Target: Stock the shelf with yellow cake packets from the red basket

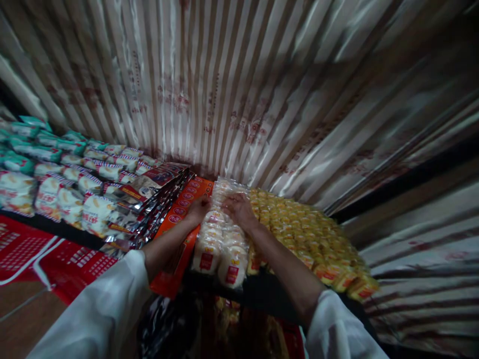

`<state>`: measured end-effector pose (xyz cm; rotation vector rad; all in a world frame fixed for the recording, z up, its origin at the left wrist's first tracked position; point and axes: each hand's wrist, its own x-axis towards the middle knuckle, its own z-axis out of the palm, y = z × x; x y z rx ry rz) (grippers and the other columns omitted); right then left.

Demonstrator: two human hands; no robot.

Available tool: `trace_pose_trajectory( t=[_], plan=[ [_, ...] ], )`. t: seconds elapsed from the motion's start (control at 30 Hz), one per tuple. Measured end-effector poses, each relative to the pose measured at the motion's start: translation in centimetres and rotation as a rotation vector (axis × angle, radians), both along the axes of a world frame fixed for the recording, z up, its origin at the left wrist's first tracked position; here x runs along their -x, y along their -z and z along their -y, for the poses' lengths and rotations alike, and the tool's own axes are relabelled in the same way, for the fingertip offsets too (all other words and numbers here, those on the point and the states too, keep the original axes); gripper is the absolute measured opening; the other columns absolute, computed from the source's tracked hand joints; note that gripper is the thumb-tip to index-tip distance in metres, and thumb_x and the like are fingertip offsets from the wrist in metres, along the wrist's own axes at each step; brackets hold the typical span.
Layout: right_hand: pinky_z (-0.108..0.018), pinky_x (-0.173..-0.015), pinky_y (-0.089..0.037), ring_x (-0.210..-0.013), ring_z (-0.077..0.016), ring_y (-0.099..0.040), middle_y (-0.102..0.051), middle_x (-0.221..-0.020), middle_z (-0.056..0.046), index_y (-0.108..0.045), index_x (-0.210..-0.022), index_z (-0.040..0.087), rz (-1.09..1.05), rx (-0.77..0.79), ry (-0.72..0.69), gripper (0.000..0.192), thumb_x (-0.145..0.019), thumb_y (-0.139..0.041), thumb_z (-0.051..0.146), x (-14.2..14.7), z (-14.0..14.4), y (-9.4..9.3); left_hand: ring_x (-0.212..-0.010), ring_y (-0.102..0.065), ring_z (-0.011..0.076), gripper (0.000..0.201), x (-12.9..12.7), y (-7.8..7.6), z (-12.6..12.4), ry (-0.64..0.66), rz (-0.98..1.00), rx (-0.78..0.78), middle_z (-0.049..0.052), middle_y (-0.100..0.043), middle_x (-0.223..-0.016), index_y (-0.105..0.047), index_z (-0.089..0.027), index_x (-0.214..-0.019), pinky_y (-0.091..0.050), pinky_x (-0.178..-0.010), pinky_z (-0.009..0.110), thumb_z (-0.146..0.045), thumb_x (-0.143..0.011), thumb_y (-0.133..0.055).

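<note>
My left hand (198,208) and my right hand (239,209) both rest on a stack of clear packets of pale round cakes (220,244) with red labels, lying on a dark shelf (262,291). The left hand presses the stack's left side, beside an orange flat box (187,199). My right hand lies flat on top of the packets, fingers spread, next to rows of yellow-wrapped snacks (310,234). Both arms wear white sleeves.
Shiny dark foil packs (153,194) lean left of the orange box. Further left lie white-and-red snack bags (67,194) and green-white bags (33,144). A corrugated metal wall (239,89) rises behind. Red printed sheeting (45,254) hangs at lower left.
</note>
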<state>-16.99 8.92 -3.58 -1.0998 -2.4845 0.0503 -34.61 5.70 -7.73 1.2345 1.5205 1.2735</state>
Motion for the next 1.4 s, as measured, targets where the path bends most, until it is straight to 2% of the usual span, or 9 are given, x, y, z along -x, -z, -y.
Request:
trace_pose_trajectory(
  t=[0.1, 0.2, 0.3, 0.57, 0.8, 0.97, 1.13, 1.27, 1.4],
  plan=[
    [-0.035, -0.091, -0.04, -0.096, -0.0209, -0.055, -0.068, -0.092, -0.005, -0.07, -0.077, 0.019, 0.056, 0.065, 0.007, 0.003, -0.076, -0.068, 0.021, 0.7, 0.3, -0.6, -0.068, -0.055, 0.0127, 0.004, 0.4, -0.3, 0.7, -0.03, -0.061, 0.016, -0.001, -0.061, -0.069, -0.059, -0.017, -0.075, -0.041, -0.062, 0.021, -0.019, -0.074, -0.056],
    [-0.035, -0.092, -0.038, -0.095, -0.0209, -0.057, -0.069, -0.088, -0.005, -0.069, -0.076, 0.018, 0.105, 0.095, 0.002, 0.006, -0.078, -0.064, 0.019, 1.1, 0.5, -1.1, -0.068, -0.056, 0.0162, 0.013, 1.2, -0.8, 1.8, -0.068, -0.264, 0.114, 0.004, -0.064, -0.073, -0.061, -0.017, -0.077, -0.038, -0.06, 0.024, -0.029, -0.074, -0.061],
    [-0.035, -0.092, -0.038, -0.095, -0.0213, -0.057, -0.069, -0.092, -0.006, -0.069, -0.077, 0.017, 0.111, 0.086, 0.009, 0.006, -0.078, -0.064, 0.02, 1.1, 0.5, -1.2, -0.062, -0.054, 0.0174, 0.02, 2.1, -1.3, 3.0, 0.022, -0.393, 0.197, 0.004, -0.062, -0.064, -0.062, -0.017, -0.067, -0.034, -0.056, 0.026, -0.037, -0.072, -0.063],
    [-0.036, -0.094, -0.036, -0.094, -0.0212, -0.058, -0.07, -0.087, -0.005, -0.068, -0.075, 0.019, 0.101, 0.041, -0.01, 0.007, -0.079, -0.062, 0.019, 1.0, 0.1, 0.0, -0.057, -0.05, 0.0115, 0.011, 2.2, -0.4, 3.1, 0.202, -0.219, 0.18, -0.002, -0.058, -0.059, -0.062, -0.013, -0.066, -0.036, -0.055, 0.023, -0.023, -0.063, -0.065],
    [-0.037, -0.091, -0.039, -0.098, -0.0221, -0.052, -0.066, -0.095, -0.005, -0.069, -0.081, 0.022, -0.071, -0.033, -0.075, 0.006, -0.08, -0.064, 0.025, 0.4, 1.0, 0.1, -0.063, -0.055, 0.0112, 0.007, 0.8, -0.1, 2.5, 0.091, -0.187, 0.059, -0.001, -0.062, -0.066, -0.063, -0.015, -0.07, -0.042, -0.061, 0.022, -0.017, -0.069, -0.057],
    [-0.039, -0.091, -0.039, -0.1, -0.0228, -0.05, -0.065, -0.097, -0.005, -0.07, -0.076, 0.022, -0.039, 0.014, -0.062, 0.001, -0.075, -0.069, 0.023, 0.2, 1.4, 0.6, -0.066, -0.057, 0.0116, 0.01, 0.2, 0.1, 2.7, 0.047, -0.196, 0.052, 0.0, -0.064, -0.071, -0.063, -0.015, -0.076, -0.043, -0.062, 0.022, -0.02, -0.074, -0.055],
    [-0.038, -0.09, -0.039, -0.101, -0.0238, -0.049, -0.065, -0.098, -0.006, -0.067, -0.07, 0.019, -0.011, 0.079, -0.007, 0.005, -0.075, -0.067, 0.02, 0.5, 1.6, 0.4, -0.072, -0.059, 0.0178, 0.027, 1.5, -0.8, 4.4, -0.026, -0.387, 0.167, 0.006, -0.067, -0.082, -0.063, -0.015, -0.088, -0.041, -0.061, 0.026, -0.038, -0.075, -0.061],
    [-0.039, -0.091, -0.038, -0.102, -0.0242, -0.048, -0.064, -0.099, -0.007, -0.066, -0.071, 0.018, 0.021, 0.077, -0.026, 0.006, -0.077, -0.064, 0.02, 0.6, 1.8, 0.2, -0.07, -0.059, 0.0191, 0.031, 2.7, -1.2, 5.6, 0.074, -0.473, 0.248, 0.006, -0.067, -0.076, -0.066, -0.015, -0.079, -0.039, -0.058, 0.026, -0.045, -0.072, -0.064],
    [-0.039, -0.091, -0.038, -0.102, -0.0244, -0.048, -0.064, -0.099, -0.007, -0.066, -0.071, 0.019, 0.001, 0.075, -0.032, 0.007, -0.077, -0.063, 0.021, 0.5, 1.7, 0.4, -0.067, -0.058, 0.0147, 0.012, 2.5, -0.4, 5.4, 0.147, -0.326, 0.161, 0.003, -0.066, -0.072, -0.066, -0.014, -0.075, -0.04, -0.058, 0.022, -0.025, -0.072, -0.062]
  ],
)
